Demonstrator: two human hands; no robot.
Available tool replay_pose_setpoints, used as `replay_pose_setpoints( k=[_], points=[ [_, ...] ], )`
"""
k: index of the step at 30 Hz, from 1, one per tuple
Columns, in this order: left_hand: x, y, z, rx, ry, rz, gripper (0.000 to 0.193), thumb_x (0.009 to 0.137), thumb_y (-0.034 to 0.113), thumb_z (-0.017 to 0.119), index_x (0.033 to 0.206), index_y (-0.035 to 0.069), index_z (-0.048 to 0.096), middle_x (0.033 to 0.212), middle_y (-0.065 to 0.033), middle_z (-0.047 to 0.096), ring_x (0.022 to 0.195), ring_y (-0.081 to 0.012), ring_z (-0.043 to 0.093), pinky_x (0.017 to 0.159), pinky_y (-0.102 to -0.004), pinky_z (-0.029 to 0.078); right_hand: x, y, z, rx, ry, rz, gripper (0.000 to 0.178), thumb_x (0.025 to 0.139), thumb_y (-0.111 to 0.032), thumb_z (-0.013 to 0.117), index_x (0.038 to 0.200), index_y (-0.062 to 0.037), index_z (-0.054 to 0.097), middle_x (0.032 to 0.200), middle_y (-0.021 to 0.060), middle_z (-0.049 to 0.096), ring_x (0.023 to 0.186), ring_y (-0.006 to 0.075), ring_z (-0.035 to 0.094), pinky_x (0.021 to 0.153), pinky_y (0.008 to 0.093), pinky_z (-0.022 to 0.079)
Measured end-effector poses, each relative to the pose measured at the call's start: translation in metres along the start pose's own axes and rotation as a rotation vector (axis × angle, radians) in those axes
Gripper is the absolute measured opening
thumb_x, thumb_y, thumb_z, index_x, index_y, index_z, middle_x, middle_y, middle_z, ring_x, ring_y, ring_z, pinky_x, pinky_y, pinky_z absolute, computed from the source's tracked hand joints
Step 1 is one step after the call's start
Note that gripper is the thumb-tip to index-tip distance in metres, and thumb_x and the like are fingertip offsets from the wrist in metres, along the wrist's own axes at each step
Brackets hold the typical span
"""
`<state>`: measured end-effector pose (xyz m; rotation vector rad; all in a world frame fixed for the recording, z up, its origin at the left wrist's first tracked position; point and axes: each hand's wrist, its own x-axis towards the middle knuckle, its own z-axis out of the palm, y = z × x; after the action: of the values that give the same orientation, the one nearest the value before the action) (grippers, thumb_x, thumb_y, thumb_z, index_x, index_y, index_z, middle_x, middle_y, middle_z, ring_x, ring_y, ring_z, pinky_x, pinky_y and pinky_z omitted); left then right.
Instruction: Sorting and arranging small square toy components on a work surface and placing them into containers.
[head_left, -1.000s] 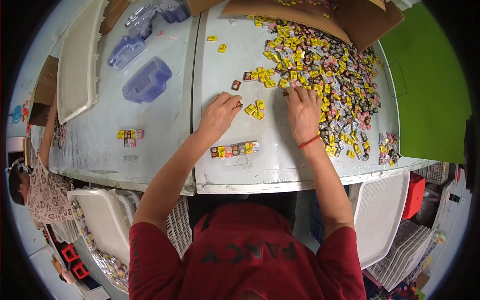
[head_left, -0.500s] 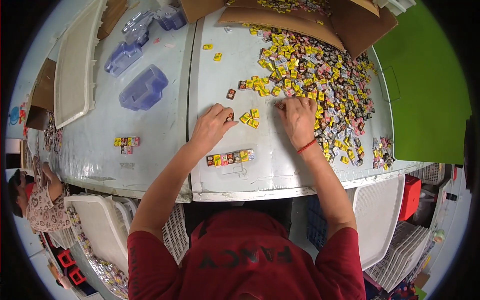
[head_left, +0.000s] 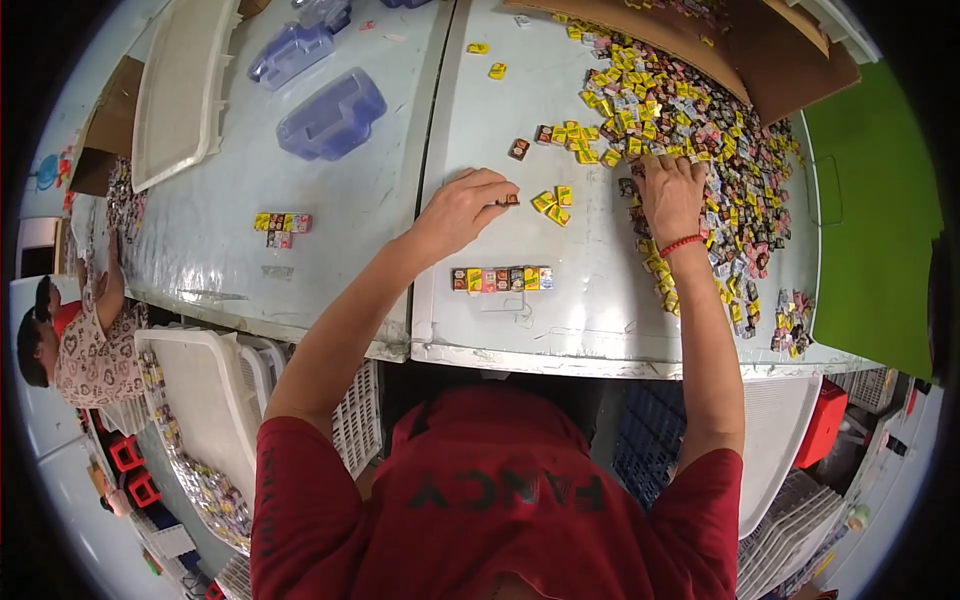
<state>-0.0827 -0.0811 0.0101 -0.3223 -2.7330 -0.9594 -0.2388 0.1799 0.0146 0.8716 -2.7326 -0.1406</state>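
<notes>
My left hand (head_left: 465,212) pinches a small brown box-shaped packet (head_left: 509,200) between thumb and fingers, just above the table. Right of it lie several loose yellow packets (head_left: 553,205); a single brown packet (head_left: 519,149) sits farther back. My right hand (head_left: 672,195) is at the left edge of a large mixed heap of small packets (head_left: 690,125), its fingers curled down onto the pieces. What its fingertips hold is hidden. Nearer to me, a straight row of packets (head_left: 502,279) in brown, yellow, pink, black and white lies side by side.
An open cardboard box (head_left: 790,75) stands behind the heap. To the left are blue clear plastic trays (head_left: 332,115), a small packet group (head_left: 282,228) and a white tray (head_left: 185,95). A table seam (head_left: 428,170) runs beside my left arm. Another person (head_left: 95,345) works at far left.
My right hand has moved right, from the table beside the yellow packets to the heap. My left hand keeps its brown packet. The whole view has shifted.
</notes>
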Motion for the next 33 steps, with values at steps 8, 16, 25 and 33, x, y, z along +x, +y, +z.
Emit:
replay_pose_setpoints(
  k=[8,16,25,33],
  points=[
    [-0.001,0.004,0.001,0.067,0.058,-0.048,0.022,0.079,0.007,0.066,0.101,0.004,0.063,0.095,-0.0094,0.06,0.091,-0.0282,0.058,0.08,-0.0371,0.049,-0.02,-0.038,-0.019,0.27,0.004,-0.116,0.022,0.081,-0.02,0.067,0.1,-0.0089,0.065,0.096,0.0119,0.066,0.094,0.0281,0.06,0.093,0.0459,0.039],
    [0.041,-0.024,0.006,0.184,0.212,-0.17,0.022,0.081,0.014,0.066,0.1,0.004,0.064,0.084,-0.0124,0.06,0.082,-0.0306,0.058,0.073,-0.0402,0.047,-0.021,-0.053,-0.02,0.41,0.119,0.016,0.019,0.081,-0.019,0.066,0.097,-0.008,0.064,0.091,0.0127,0.067,0.088,0.0307,0.062,0.086,0.0461,0.04],
    [0.027,-0.029,0.002,0.097,0.212,-0.117,0.023,0.078,0.009,0.071,0.098,0.003,0.062,0.084,-0.0098,0.06,0.077,-0.0219,0.06,0.07,-0.0327,0.05,-0.032,-0.087,-0.009,0.404,0.341,-0.002,0.007,0.075,-0.011,0.059,0.082,-0.009,0.06,0.071,0.0083,0.057,0.076,0.0261,0.056,0.076,0.041,0.04],
    [0.026,-0.022,0.011,0.163,0.279,-0.033,0.024,0.075,0.005,0.074,0.095,0.003,0.06,0.08,-0.0078,0.056,0.074,-0.0201,0.056,0.066,-0.0301,0.048,-0.056,-0.069,-0.031,0.721,0.35,0.166,0.009,0.079,-0.006,0.063,0.087,-0.0042,0.059,0.08,0.0127,0.059,0.076,0.0302,0.058,0.072,0.041,0.044]
  ],
)
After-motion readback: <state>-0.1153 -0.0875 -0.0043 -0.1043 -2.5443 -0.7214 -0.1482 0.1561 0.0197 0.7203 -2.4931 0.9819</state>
